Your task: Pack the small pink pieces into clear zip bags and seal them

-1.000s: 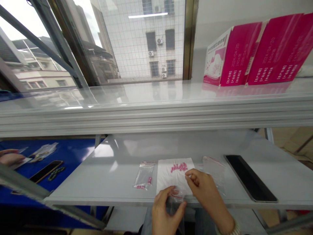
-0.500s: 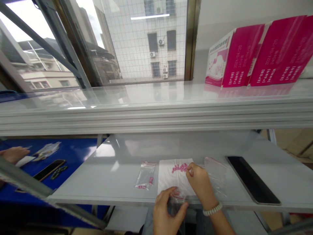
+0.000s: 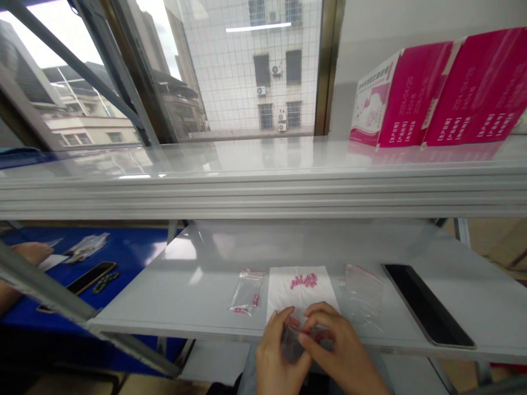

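At the shelf's front edge my left hand (image 3: 276, 351) is closed on a clear zip bag (image 3: 293, 343) with a red seal line. My right hand (image 3: 335, 343) is at the mouth of that bag, thumb and fingertips curled together; what they pinch, if anything, is too small to make out. Just beyond lies a white paper sheet (image 3: 284, 291) with a cluster of pink beads (image 3: 304, 281) on it. Left of the paper is another zip bag (image 3: 245, 288) with several pink beads inside. To the right rest clear zip bags (image 3: 364, 296), lying flat.
A black tablet or phone (image 3: 428, 304) lies at the right on the white shelf (image 3: 177, 299). Above runs a thick upper ledge (image 3: 263, 195) bearing pink boxes (image 3: 415, 99). On a blue table at left are a phone (image 3: 90, 278), a beaded bracelet (image 3: 106, 282) and another person's hand (image 3: 35, 252).
My right hand has moved from the pink beads on the paper back toward me, to the mouth of the bag in my left hand. The view has shifted slightly.
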A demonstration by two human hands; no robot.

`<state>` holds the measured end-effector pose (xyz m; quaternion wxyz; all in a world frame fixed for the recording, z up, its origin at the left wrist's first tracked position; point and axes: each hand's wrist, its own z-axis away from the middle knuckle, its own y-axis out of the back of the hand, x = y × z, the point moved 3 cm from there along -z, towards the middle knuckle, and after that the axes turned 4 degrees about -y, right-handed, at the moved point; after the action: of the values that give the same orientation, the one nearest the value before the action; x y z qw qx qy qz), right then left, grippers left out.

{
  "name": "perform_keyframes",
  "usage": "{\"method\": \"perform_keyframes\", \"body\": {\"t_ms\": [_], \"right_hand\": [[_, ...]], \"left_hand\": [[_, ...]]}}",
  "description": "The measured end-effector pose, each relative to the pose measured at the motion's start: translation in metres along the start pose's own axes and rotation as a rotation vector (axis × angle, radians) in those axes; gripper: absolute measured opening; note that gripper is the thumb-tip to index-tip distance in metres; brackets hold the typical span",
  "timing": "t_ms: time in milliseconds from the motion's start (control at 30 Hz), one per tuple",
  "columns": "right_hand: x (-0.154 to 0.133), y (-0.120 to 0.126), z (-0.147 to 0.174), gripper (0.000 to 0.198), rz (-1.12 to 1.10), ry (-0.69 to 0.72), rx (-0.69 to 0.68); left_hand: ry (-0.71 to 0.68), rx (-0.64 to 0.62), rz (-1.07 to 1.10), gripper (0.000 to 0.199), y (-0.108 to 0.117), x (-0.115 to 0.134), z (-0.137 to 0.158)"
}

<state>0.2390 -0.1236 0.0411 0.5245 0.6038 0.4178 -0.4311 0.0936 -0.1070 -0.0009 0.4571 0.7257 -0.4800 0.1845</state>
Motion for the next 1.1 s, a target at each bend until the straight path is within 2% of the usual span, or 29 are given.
{"method": "perform_keyframes", "body": {"t_ms": [100, 233, 333, 400, 500, 567, 700, 833, 1100], "right_hand": [[0.001, 0.000, 0.000, 0.010, -0.181, -0.013, -0.060], [-0.006, 0.006, 0.001, 0.009, -0.277, -0.044, -0.080], [-0.009, 0.008, 0.002, 0.006, -0.353, -0.030, -0.035], [-0.009, 0.008, 0.003, 0.007, -0.396, -0.021, 0.006], [-0.005, 0.006, 0.004, 0.008, -0.378, -0.019, 0.014], [-0.003, 0.005, 0.006, 0.005, -0.344, -0.017, 0.012], [-0.004, 0.007, 0.006, 0.006, -0.314, 0.005, 0.001], [-0.005, -0.001, 0.003, 0.006, -0.280, 0.008, -0.125], [-0.003, -0.023, -0.002, 0.012, -0.280, 0.114, -0.032]], "left_hand": [[0.041, -0.010, 0.114, 0.062, 0.001, 0.003, 0.002], [0.273, -0.111, 0.343, 0.084, -0.002, -0.001, 0.013], [0.351, -0.175, 0.461, 0.083, 0.002, -0.001, 0.017], [0.275, -0.158, 0.487, 0.069, 0.013, 0.003, 0.011], [0.116, -0.094, 0.454, 0.028, 0.032, 0.012, -0.006], [0.091, -0.063, 0.433, 0.011, 0.041, 0.016, -0.015], [0.074, -0.012, 0.420, 0.013, 0.045, 0.020, -0.020], [0.040, 0.037, 0.422, 0.017, 0.042, 0.022, -0.015], [0.001, 0.063, 0.381, 0.014, 0.042, 0.019, -0.012]]}}
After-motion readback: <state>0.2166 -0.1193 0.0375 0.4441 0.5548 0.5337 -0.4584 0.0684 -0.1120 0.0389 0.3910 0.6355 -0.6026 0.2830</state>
